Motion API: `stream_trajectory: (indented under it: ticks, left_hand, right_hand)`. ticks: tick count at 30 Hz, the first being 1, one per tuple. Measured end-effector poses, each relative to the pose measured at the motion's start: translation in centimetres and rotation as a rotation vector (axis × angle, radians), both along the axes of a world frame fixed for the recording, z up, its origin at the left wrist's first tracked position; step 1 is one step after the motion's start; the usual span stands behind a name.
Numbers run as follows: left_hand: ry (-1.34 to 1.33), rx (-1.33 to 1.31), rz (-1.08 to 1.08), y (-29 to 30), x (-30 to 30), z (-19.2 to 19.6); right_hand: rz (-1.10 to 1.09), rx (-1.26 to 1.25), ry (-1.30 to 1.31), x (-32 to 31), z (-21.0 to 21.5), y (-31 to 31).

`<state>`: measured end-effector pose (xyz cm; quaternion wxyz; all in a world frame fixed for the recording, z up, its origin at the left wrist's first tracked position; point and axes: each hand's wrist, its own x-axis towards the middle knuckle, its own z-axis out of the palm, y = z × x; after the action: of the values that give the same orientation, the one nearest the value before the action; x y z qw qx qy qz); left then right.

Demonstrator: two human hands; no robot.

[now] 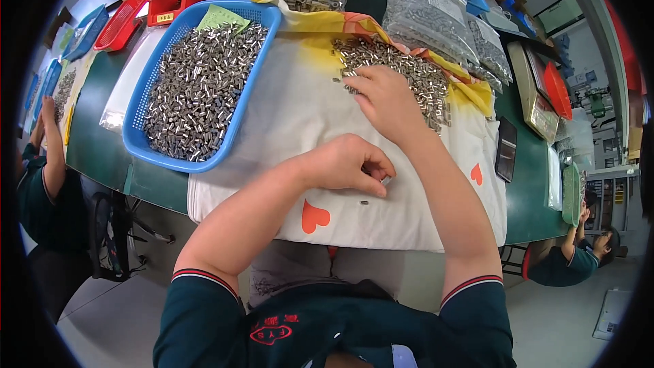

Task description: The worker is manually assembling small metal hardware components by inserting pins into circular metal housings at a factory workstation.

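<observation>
A white cloth (286, 116) with orange heart marks is spread over a green table (95, 143), and the work is carried out on it. The left hand (347, 163) is held curled near the middle of the cloth, fingertips pinched together over a few small metal sleeves (385, 180); one more loose piece is seen just below it. The right hand (385, 99) is laid palm down, fingers spread, on the near edge of a loose heap of metal sleeves (409, 68) at the far side of the cloth; whether anything is gripped beneath it cannot be told. A blue plastic basket (146, 140), filled with the same kind of sleeves, is set to the left, partly on the cloth. Clear bags of parts (429, 13) are stacked beyond the heap. A black device (506, 150) is noted at the cloth's right edge. Other people's arms are seen at both table ends.
</observation>
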<state>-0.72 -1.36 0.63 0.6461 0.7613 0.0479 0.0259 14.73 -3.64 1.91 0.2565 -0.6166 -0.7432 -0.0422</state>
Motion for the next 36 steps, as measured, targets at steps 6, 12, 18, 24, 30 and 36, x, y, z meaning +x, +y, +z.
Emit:
stream_trajectory:
  ticks: [6, 12, 18, 24, 30, 36]
  left_hand:
    - [0.078, -0.027, -0.065, -0.1, -0.1, 0.4]
    - [0.104, -0.182, -0.038, 0.0, 0.1, 0.3]
    - [0.117, -0.381, 0.024, 0.4, 0.4, -0.3]
    - [0.022, -0.65, 0.283, 1.1, 0.7, -1.1]
    - [-0.089, -0.7, 0.431, 1.3, 1.3, -1.2]
    - [-0.08, -0.618, 0.43, 1.4, 1.3, -1.5]
  right_hand:
    - [0.13, 0.034, -0.157, 2.3, -2.4, 0.6]
    - [-0.038, 0.104, -0.102, 5.0, -2.7, -1.6]
    - [-0.187, 0.186, -0.134, 5.9, -2.4, -2.6]
    - [-0.446, 0.218, 0.292, 4.0, -0.6, -4.2]
    - [-0.135, -0.149, 1.049, 0.9, 0.2, -7.3]
    - [-0.109, -0.148, 0.776, 0.3, 0.9, -7.3]
